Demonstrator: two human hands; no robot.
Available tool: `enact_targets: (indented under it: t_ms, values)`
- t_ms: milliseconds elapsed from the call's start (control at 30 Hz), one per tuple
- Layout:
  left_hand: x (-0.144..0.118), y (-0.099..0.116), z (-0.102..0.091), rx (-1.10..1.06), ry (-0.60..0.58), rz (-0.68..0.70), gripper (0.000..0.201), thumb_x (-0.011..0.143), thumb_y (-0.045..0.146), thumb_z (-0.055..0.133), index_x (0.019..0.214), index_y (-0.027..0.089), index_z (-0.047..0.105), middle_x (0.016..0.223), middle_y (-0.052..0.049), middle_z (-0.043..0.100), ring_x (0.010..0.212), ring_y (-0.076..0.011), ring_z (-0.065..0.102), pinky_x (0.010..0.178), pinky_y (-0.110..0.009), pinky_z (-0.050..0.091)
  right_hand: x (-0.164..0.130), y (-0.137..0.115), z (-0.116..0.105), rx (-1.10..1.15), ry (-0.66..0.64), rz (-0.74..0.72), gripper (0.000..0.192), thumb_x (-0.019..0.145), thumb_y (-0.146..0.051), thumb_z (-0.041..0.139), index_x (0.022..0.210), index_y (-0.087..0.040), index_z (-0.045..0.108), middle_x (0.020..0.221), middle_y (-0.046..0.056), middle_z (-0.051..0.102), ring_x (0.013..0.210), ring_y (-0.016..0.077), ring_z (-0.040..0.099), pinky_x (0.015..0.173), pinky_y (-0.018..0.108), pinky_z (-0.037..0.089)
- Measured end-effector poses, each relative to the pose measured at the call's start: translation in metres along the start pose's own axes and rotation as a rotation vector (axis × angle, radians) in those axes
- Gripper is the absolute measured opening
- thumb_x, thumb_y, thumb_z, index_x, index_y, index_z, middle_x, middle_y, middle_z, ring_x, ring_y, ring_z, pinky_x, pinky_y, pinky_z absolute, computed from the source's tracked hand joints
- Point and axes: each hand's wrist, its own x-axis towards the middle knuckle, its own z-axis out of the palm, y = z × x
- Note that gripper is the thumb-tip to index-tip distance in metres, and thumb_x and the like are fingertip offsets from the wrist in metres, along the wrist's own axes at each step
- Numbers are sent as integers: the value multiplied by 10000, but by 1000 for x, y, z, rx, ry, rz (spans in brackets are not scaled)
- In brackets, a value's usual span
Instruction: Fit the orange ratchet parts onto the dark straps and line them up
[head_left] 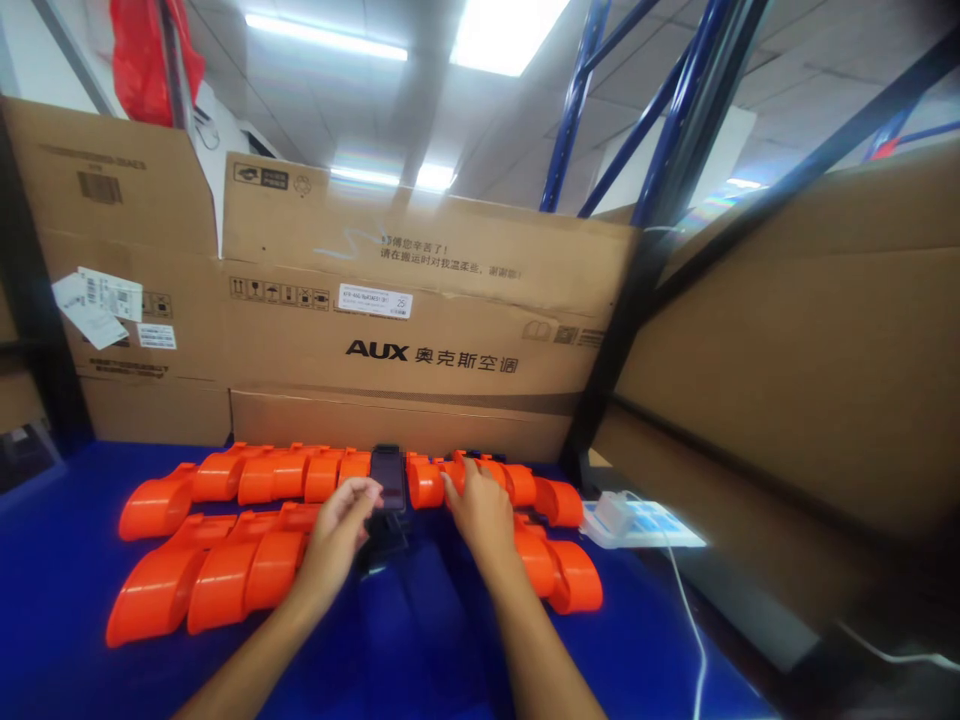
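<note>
Rows of glossy orange curved plastic pieces (217,590) lie on a blue table surface (60,580). My left hand (341,525) is beside a dark phone-like device (388,480), its thumb and fingertips pressed together; whatever may be between them is too small to make out. My right hand (480,510) reaches into the right-hand back row, its thumb and fingers around an orange plastic piece (454,470) that they partly hide. Another orange piece (425,484) lies just left of that hand. A dark, blurred object (382,535) sits below the device.
A large cardboard sheet (300,350) stands behind the table, with another cardboard panel (787,400) on the right. A white power strip (652,525) with a plugged-in charger (615,513) and white cable (694,620) lies at the right edge. Dark rack posts (611,370) frame the space.
</note>
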Motion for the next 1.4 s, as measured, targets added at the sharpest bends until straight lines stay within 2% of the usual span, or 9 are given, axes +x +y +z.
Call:
enact_targets:
  t_ms: [100, 167, 333, 467, 633, 800, 1033, 1167, 1400]
  values:
    - [0, 0, 2, 15, -61, 19, 331, 776, 509, 710, 877, 194, 692, 802, -21, 638, 658, -139, 532, 544, -207, 384, 0, -1, -2, 23, 4, 3, 471, 962, -445, 496, 1324, -148, 549, 1126, 190, 654, 946, 292, 665, 759, 341, 473]
    - [0, 0, 2, 18, -74, 16, 324, 781, 508, 707, 869, 196, 691, 809, -13, 631, 650, -132, 519, 546, -205, 373, -1, -3, -6, 50, 50, -1, 453, 967, -435, 487, 1298, -135, 562, 1142, 179, 650, 971, 282, 655, 778, 327, 465]
    - [0, -1, 0, 56, -70, 4, 337, 794, 517, 688, 893, 195, 694, 833, -12, 626, 657, -134, 501, 563, -206, 366, -8, -4, -31, 106, 163, -63, 348, 991, -410, 428, 1125, -169, 640, 1095, 119, 678, 983, 249, 632, 779, 298, 438]
    - [-2, 0, 1, 64, -97, 20, 316, 813, 507, 674, 865, 196, 683, 800, -1, 609, 632, -127, 487, 546, -205, 338, -18, 16, -61, -3, 106, -15, 332, 956, -465, 464, 1044, -213, 663, 1017, 108, 702, 972, 281, 626, 719, 322, 416]
    - [-3, -1, 3, 75, -102, 20, 292, 805, 487, 690, 843, 197, 685, 725, 21, 586, 611, -122, 484, 570, -210, 349, -34, 54, -86, -177, -81, -67, 403, 913, -512, 503, 1088, -190, 671, 986, 139, 706, 991, 323, 611, 784, 378, 406]
    - [-2, -2, 3, 89, -89, 21, 298, 793, 495, 697, 842, 202, 697, 714, 27, 604, 606, -126, 495, 590, -216, 365, -48, 68, -86, -294, -211, -153, 431, 862, -515, 564, 1138, -204, 676, 1094, 161, 688, 1080, 369, 563, 868, 452, 369]
    - [-2, 1, 3, 77, -92, 6, 320, 769, 520, 704, 825, 205, 695, 759, 19, 628, 600, -128, 497, 576, -219, 357, -48, 64, -73, -326, -193, -163, 285, 868, -363, 562, 1033, -184, 709, 1071, 171, 686, 1052, 350, 563, 862, 432, 348]
    - [-3, 2, 3, 79, -98, 4, 319, 771, 516, 703, 821, 201, 693, 734, 16, 610, 616, -133, 502, 581, -221, 362, -46, 62, -70, -340, -124, -189, 221, 857, -244, 539, 966, -166, 715, 987, 168, 704, 1051, 332, 563, 844, 408, 337]
    - [-3, 1, 3, 93, -110, 25, 299, 796, 494, 687, 845, 199, 686, 726, 14, 591, 643, -136, 511, 592, -222, 372, -42, 56, -83, -373, 34, -129, 196, 848, -248, 525, 858, -163, 701, 844, 133, 715, 884, 295, 600, 731, 361, 321]
